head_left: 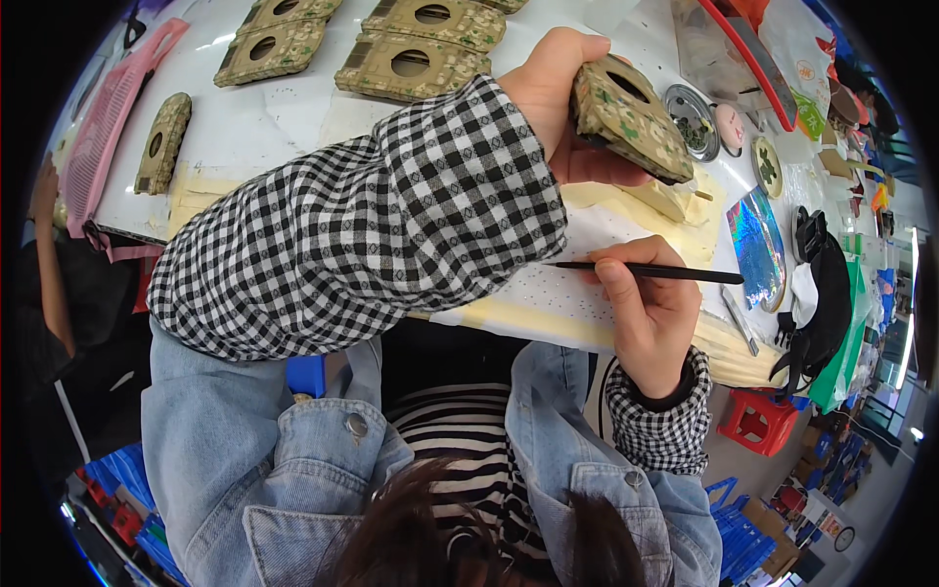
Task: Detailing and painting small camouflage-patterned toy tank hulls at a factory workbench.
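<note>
My left hand (554, 96) is raised over the table, fingers closed round a camouflage-patterned case (641, 125) with an oval opening in its face. The case is tilted, and part of my grip is hidden behind it. Lower down, my right hand (653, 318) pinches a slim black pen-like tool (690, 274). Its thin tip points left, close to my checked left cuff. Under the tool lies a white sheet (548, 291) dotted with tiny specks, too small to name.
Several similar camouflage cases (391, 80) lie at the back left, with a single one (164, 147) nearer the pink basket (122, 108). At right are a round metal dish (693, 122), a shiny holographic sheet (755, 245), metal tweezers (739, 323) and a black bag (829, 298). A red stool (763, 421) stands below.
</note>
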### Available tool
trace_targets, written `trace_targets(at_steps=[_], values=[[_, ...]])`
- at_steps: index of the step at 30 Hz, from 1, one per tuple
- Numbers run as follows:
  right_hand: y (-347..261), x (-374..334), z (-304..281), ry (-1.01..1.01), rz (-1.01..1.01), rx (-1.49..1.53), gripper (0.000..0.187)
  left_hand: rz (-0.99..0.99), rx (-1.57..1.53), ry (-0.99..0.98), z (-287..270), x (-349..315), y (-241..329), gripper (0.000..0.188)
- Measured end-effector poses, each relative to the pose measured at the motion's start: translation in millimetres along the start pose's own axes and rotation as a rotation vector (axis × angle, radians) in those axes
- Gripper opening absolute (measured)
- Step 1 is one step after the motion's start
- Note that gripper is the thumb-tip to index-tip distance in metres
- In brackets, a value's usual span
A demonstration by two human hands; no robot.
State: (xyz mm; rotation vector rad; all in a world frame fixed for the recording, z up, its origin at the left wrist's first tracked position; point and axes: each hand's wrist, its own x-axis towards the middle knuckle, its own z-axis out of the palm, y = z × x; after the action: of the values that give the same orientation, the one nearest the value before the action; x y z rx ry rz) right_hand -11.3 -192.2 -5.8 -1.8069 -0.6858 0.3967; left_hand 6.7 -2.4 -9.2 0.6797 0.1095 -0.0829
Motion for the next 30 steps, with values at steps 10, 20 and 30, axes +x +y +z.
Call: trace_targets(at_steps=[10, 20, 30], values=[[-0.8, 0.6, 0.5, 0.018, -0.007, 0.005, 0.01, -0.004, -0.034, -0.004, -0.8, 1.0, -1.2, 0.054], [-0.5, 0.4, 0.4, 0.005, -0.009, -0.024, 0.011, 0.008, 0.002, -0.015, -0.6, 0.2, -1.3, 0.055], [-0.7, 0.6, 1.4, 0.011, -0.01, 0.0, 0.01, 0.001, 0.008, -0.008, 0.6, 0.2, -0.3, 0.053]])
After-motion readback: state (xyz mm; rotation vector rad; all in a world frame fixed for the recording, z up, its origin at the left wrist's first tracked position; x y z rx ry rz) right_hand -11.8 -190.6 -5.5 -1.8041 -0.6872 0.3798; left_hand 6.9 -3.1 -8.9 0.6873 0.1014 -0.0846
